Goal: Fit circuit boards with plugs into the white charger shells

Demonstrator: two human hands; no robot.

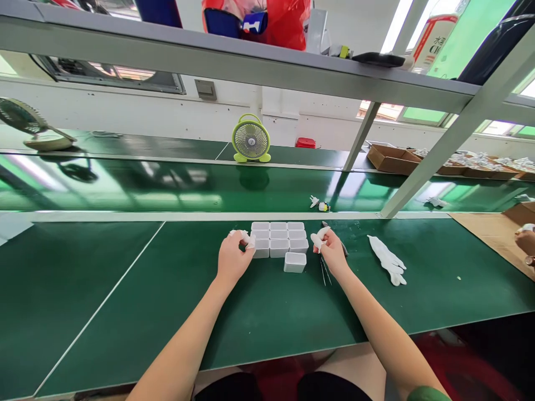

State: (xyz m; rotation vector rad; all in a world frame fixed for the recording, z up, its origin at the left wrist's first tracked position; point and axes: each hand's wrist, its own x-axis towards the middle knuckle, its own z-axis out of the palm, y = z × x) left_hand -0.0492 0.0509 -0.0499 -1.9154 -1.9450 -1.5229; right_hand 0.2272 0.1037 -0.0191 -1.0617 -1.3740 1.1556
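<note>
White rectangular plastic boxes (280, 248) stand open-topped in a tight block of rows on the green table. One single box (295, 263) sits apart in front, toward the right. My left hand (234, 257) is at the block's left edge, thumb and fingers curled together, with white covers on the fingertips. By the right edge is my right hand (333, 253), its white-covered thumb and finger pinched together. Whether either pinch contains anything is too small to tell. Thin metal prongs (325, 273) show beneath the right hand, and dark-handled pliers (345, 250) lie partly hidden behind it.
A white glove (387, 260) lies to the right. Behind are a glossy green strip (188, 186), a small plug-like part (320, 204) and a green fan (251, 139). A shelf beam (251, 61) crosses overhead; a slanted post (434, 145) descends right. Another person's hand (525, 240) is at far right.
</note>
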